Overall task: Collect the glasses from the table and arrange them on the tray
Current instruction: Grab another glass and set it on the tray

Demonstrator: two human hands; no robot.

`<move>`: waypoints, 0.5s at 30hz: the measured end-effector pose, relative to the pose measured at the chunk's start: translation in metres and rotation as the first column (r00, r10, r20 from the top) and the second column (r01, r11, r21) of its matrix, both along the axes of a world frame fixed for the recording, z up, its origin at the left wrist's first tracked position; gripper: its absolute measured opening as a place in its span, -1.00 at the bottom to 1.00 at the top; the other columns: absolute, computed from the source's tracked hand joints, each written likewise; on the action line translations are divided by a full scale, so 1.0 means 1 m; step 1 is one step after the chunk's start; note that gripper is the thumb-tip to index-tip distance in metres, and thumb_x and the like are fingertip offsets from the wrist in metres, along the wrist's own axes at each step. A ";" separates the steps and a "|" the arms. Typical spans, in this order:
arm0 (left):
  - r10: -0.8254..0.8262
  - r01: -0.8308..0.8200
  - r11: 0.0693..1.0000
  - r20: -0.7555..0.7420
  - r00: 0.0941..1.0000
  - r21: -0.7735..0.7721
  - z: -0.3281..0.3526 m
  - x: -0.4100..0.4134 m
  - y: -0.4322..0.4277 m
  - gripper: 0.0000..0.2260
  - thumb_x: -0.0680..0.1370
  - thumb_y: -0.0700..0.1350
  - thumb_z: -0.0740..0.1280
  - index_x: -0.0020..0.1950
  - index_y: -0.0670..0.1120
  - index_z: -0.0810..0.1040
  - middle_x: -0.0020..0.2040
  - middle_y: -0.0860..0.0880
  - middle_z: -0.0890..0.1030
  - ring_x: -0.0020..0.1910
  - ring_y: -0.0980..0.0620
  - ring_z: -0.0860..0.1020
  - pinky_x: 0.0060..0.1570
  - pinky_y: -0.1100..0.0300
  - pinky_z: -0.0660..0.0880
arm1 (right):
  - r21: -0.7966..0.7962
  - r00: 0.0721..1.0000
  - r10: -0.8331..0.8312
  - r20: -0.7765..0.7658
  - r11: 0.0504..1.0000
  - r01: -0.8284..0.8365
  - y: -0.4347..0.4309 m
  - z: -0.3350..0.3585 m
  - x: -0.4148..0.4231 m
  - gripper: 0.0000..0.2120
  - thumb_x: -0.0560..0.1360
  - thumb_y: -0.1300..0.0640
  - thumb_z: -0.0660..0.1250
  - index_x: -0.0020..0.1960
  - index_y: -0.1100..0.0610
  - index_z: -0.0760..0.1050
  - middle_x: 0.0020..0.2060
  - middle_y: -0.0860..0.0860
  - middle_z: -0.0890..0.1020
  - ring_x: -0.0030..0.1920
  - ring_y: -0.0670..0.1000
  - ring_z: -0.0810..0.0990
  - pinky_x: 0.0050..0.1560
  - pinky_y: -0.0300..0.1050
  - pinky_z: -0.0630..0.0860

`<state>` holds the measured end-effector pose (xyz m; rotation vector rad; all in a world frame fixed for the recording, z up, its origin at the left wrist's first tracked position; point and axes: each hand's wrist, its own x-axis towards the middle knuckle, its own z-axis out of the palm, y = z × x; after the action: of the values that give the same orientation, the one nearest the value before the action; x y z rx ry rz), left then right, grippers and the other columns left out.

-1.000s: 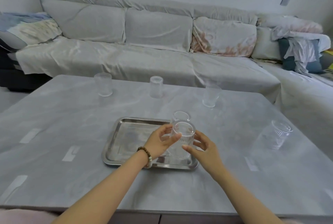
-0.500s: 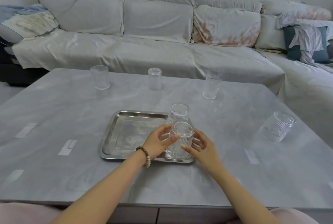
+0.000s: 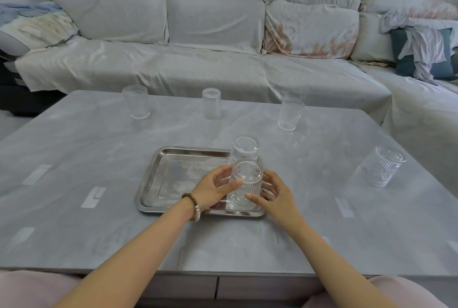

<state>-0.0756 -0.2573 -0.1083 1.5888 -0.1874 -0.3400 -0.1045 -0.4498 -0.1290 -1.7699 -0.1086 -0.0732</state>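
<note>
**A:** What are you seeing at the tray [image 3: 158, 173]?

**B:** I'm watching both hands cupping one ribbed glass [image 3: 244, 187], standing upside down at the tray's near right corner. Left hand [image 3: 213, 190] is wrapping its left side, right hand [image 3: 275, 195] its right. Fingers are curling round the wall, thumbs lying across the front. Whether they're squeezing or only resting on it, I can't tell.

**A:** Anything else on the tray?

**B:** A second inverted glass [image 3: 244, 150] is sitting just behind it, close or touching, can't say which. Four more are waiting on the table [image 3: 74, 149]: far-left glass [image 3: 136, 102], far-middle glass [image 3: 211, 104], far-right glass [image 3: 290, 114], and one at the right edge [image 3: 380, 169], well apart from the tray.

**A:** How are they going to handle?

**B:** I'm judging them rigid, brittle and fairly light. The ribbing is giving some grip, but the glass itself is slick, and so is the steel under it.

**A:** Where are you taking hold?

**B:** Mid-wall, fingers opposite the thumb, not at the rim. I'm setting them down gently too; a knock against the neighbouring glass could chip either one.
</note>
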 end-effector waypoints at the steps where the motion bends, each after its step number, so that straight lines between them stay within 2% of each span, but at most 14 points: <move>1: 0.001 -0.001 1.000 -0.002 1.000 0.004 0.000 0.000 0.001 -0.50 0.45 -0.10 0.43 0.37 -0.08 0.41 0.36 -0.06 0.49 0.33 0.01 0.47 0.32 0.03 0.42 | -0.006 1.000 0.001 0.002 1.000 -0.001 0.000 0.000 0.000 -0.42 0.22 0.03 0.61 0.15 -0.23 0.46 0.14 -0.12 0.62 0.16 -0.12 0.61 0.14 -0.25 0.56; 4: -0.014 0.013 1.000 0.011 1.000 0.016 0.001 0.001 0.003 -0.52 0.45 -0.09 0.43 0.35 -0.06 0.43 0.34 -0.03 0.51 0.28 0.08 0.50 0.19 0.21 0.50 | -0.025 1.000 0.011 0.002 1.000 -0.011 0.000 0.003 -0.001 -0.41 0.25 0.05 0.60 0.20 -0.15 0.45 0.17 -0.11 0.61 0.19 -0.15 0.58 0.22 -0.18 0.52; 6: -0.016 0.016 1.000 0.024 1.000 0.017 0.003 0.003 0.008 -0.54 0.43 -0.07 0.44 0.32 -0.01 0.46 0.31 0.02 0.52 0.20 0.17 0.54 0.02 0.33 0.55 | -0.067 1.000 0.020 0.011 0.998 -0.019 0.000 0.009 -0.004 -0.39 0.24 -0.04 0.58 0.24 -0.13 0.43 0.20 -0.14 0.59 0.23 -0.20 0.54 0.25 -0.23 0.45; 8: -0.006 0.006 1.000 0.013 1.000 0.008 0.006 0.004 0.017 -0.56 0.37 0.02 0.47 0.23 0.08 0.50 0.25 0.09 0.54 0.06 0.25 0.60 -0.15 0.35 0.56 | -0.094 1.000 0.016 0.015 0.996 -0.014 -0.001 0.020 -0.005 -0.35 0.20 -0.18 0.54 0.23 -0.20 0.42 0.21 -0.22 0.56 0.24 -0.27 0.51 0.22 -0.31 0.40; 9: 0.002 -0.002 1.000 0.009 1.000 0.011 0.009 0.006 0.024 -0.54 0.31 0.09 0.48 0.18 0.12 0.51 0.22 0.13 0.55 0.01 0.26 0.62 -0.16 0.33 0.57 | -0.101 1.000 0.003 0.023 0.995 -0.001 -0.001 0.026 -0.005 -0.33 0.18 -0.22 0.53 0.24 -0.21 0.41 0.23 -0.24 0.54 0.24 -0.28 0.50 0.21 -0.34 0.39; 11: 0.030 -0.032 0.998 0.030 0.999 0.061 0.016 0.012 0.041 -0.53 0.26 0.16 0.45 0.15 0.16 0.51 0.20 0.15 0.56 0.05 0.22 0.60 -0.03 0.28 0.55 | -0.113 0.998 -0.032 0.055 0.993 0.038 -0.001 0.042 0.001 -0.29 0.18 -0.24 0.51 0.28 -0.18 0.39 0.25 -0.27 0.50 0.25 -0.28 0.48 0.21 -0.37 0.38; 13: 0.066 -0.071 0.994 0.062 0.996 0.085 0.023 0.023 0.060 -0.65 0.35 0.09 0.44 0.12 0.17 0.51 0.18 0.12 0.57 0.09 0.23 0.58 0.02 0.31 0.52 | -0.121 0.995 -0.036 0.088 0.992 0.046 0.004 0.061 0.012 -0.27 0.21 -0.22 0.49 0.32 -0.14 0.36 0.26 -0.29 0.47 0.26 -0.29 0.45 0.19 -0.40 0.37; 15: 0.131 -0.137 0.988 0.083 0.988 0.071 0.029 0.036 0.083 -0.74 0.44 -0.03 0.42 0.10 0.14 0.53 0.15 0.08 0.59 -0.02 0.32 0.60 -0.09 0.40 0.52 | -0.135 0.994 -0.009 0.110 0.991 0.024 0.016 0.082 0.027 -0.28 0.22 -0.21 0.48 0.33 -0.12 0.36 0.27 -0.27 0.46 0.27 -0.28 0.44 0.19 -0.42 0.35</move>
<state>-0.0391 -0.1739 -0.0796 1.6821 -0.1286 -0.1823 -0.0772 -0.4333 -0.0468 -1.9033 -0.1819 -0.1789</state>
